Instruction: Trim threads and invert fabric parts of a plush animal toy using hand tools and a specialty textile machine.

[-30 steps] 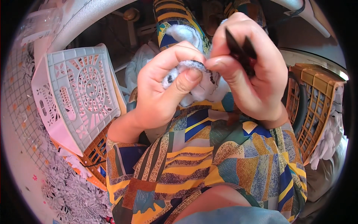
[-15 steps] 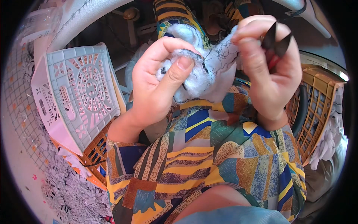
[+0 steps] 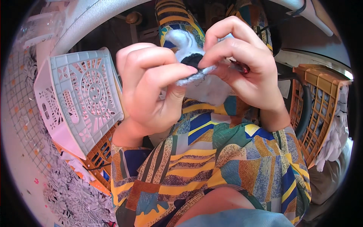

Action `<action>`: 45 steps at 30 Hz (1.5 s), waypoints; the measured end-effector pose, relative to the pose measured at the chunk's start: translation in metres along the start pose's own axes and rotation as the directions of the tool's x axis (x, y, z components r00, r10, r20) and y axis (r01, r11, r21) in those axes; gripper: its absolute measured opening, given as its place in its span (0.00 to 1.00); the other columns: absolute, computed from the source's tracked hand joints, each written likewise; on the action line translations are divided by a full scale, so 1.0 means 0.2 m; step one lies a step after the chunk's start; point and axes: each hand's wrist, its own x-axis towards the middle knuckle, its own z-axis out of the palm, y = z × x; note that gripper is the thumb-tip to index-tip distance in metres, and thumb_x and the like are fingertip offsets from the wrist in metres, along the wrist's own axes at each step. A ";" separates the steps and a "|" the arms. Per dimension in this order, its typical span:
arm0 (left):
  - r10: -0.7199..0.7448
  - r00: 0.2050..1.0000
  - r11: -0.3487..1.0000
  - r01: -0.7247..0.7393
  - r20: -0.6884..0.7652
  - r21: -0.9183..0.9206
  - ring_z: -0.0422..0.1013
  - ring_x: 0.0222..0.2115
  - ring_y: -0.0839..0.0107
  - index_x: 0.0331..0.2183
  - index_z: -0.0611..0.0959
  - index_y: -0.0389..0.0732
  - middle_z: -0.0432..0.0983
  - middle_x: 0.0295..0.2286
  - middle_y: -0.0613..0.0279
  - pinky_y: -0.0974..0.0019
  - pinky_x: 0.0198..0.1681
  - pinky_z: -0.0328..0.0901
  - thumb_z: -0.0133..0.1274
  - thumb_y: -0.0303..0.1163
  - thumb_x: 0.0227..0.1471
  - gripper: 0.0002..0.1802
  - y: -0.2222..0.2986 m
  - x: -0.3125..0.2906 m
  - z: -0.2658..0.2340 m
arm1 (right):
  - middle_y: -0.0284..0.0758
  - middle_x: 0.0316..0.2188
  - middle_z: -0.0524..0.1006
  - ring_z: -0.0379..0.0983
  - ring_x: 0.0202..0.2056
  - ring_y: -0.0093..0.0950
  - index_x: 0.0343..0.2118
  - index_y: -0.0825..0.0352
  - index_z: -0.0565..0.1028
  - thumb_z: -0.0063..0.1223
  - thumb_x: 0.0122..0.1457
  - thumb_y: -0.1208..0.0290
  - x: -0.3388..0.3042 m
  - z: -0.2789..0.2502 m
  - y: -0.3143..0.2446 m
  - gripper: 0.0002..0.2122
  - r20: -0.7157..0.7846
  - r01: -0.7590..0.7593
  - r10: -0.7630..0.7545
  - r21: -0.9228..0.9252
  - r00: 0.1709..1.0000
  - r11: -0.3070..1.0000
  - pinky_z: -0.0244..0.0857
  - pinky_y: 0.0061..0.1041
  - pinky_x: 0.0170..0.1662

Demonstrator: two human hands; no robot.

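Both of my hands hold up a white knit glove (image 3: 210, 90) with a dark-edged cuff, above my lap. My left hand (image 3: 149, 85) is closed, pinching the cuff's edge between thumb and fingertips. Close against it, my right hand (image 3: 247, 62) pinches the same edge from the other side. Small thread snips (image 3: 241, 67) with a red part are tucked in my right palm; their blades are mostly hidden by the fingers. A dark patch shows on the cuff between my fingertips. The rest of the glove hangs below and behind my hands.
A pale plastic crate (image 3: 81, 94) stands tilted at left on an orange basket (image 3: 99, 145). A heap of grey-white knit pieces (image 3: 75, 196) lies at lower left. Another orange basket (image 3: 321, 109), holding pale pieces, stands at right. A white machine-like edge (image 3: 94, 17) runs across upper left.
My right hand has moved left and down to meet my left hand at the cuff. The left hand has turned and the cuff's edge now lies flat. The snips' blades have dropped from sight.
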 end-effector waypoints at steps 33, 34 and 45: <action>-0.538 0.797 0.268 0.472 0.276 -0.840 0.67 0.30 0.81 0.32 0.75 0.34 0.72 0.32 0.63 0.77 0.36 0.62 0.53 0.28 0.51 0.07 0.00 -0.04 0.09 | 0.32 0.27 0.64 0.57 0.19 0.12 0.41 0.70 0.60 0.44 0.59 0.74 -0.08 0.09 -0.10 0.10 -0.282 -0.230 0.377 0.442 0.882 0.867 0.52 0.10 0.20; -0.556 0.786 0.257 0.472 0.270 -0.843 0.66 0.30 0.81 0.32 0.75 0.34 0.72 0.31 0.63 0.77 0.35 0.62 0.54 0.28 0.51 0.07 0.00 -0.04 0.09 | 0.32 0.26 0.63 0.57 0.18 0.12 0.41 0.71 0.60 0.43 0.60 0.74 -0.09 0.09 -0.13 0.10 -0.270 -0.232 0.372 0.436 0.888 0.870 0.52 0.10 0.19; -0.572 0.808 0.458 0.457 0.140 -0.763 0.65 0.30 0.79 0.29 0.78 0.33 0.71 0.29 0.63 0.76 0.34 0.60 0.57 0.26 0.48 0.07 0.02 -0.04 0.07 | 0.33 0.18 0.70 0.64 0.16 0.15 0.28 0.75 0.74 0.57 0.49 0.81 -0.10 0.08 -0.13 0.05 -0.128 -0.152 0.152 0.012 0.980 0.988 0.52 0.13 0.18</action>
